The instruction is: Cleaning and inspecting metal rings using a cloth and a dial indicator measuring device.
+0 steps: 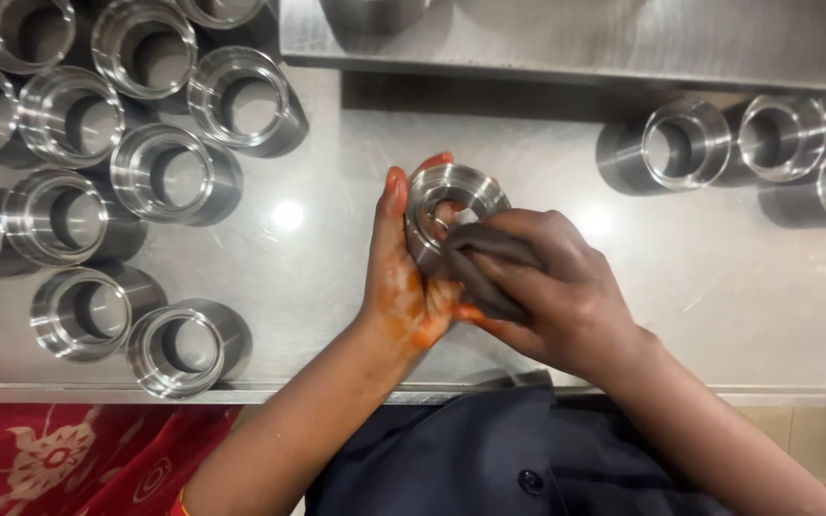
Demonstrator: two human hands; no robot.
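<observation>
A shiny metal ring sits at the middle of the steel table, held up off the surface between two hands. It is a short, thick cylinder with a round bore, tilted so that its open face looks up toward the camera.

The left hand cups the ring from the left side and from below, the fingers closed around its wall; the thumb stands straight up along the left rim and a fingertip shows over the top edge. The palm and fingers carry orange-red stain.

The right hand lies over the ring's lower right side. Its fingers are pressed together and curled, pinching a dark cloth that is bunched into a thick roll. One end of the cloth reaches into the ring's bore and touches the inner rim.

On the left part of the table stands a group of similar metal rings, set close together, open ends up. Another few rings stand well apart on the right, near a raised steel shelf along the back.

Below the table edge a dark buttoned garment shows, and at the lower left a red patterned fabric.
</observation>
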